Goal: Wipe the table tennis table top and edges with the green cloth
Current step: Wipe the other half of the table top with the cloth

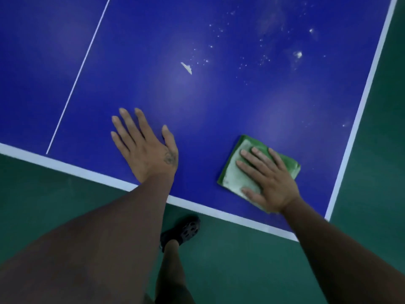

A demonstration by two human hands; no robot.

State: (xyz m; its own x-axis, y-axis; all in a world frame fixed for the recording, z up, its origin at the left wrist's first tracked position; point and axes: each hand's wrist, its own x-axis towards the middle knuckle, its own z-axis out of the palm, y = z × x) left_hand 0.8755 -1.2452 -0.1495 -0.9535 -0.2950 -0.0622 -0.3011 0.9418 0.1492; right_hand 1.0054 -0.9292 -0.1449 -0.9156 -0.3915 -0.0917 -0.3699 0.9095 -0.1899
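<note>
Palm down, our right hand point(271, 183) presses flat on the green cloth point(235, 175), a piece of fabric folded into a rough square. Our fingers lie straight and slightly spread across it, not curled round it. The cloth lies on the blue table tennis table point(197, 106), near its right corner and just inside the near edge. Its upper face looks pale and dusty, almost whitish grey, and clean bright green shows only along the folded borders at its far and right sides. One corner pokes out beside our wrist.

Our left hand point(146, 150) rests on the bare blue top, well apart from the cloth. Its fingers are straight and fanned and it holds nothing. Its heel sits just beside the white border point(76, 170) that runs along the near edge.

A thin white line point(81, 69) crosses the top to the left of that hand. Farther out, a small white flake point(186, 68) lies on the blue. Beyond it, pale specks point(263, 47) and dusty smudges scatter toward the far right side.

Below the table edge we see one black shoe point(186, 231) on the dark green floor point(372, 150).
</note>
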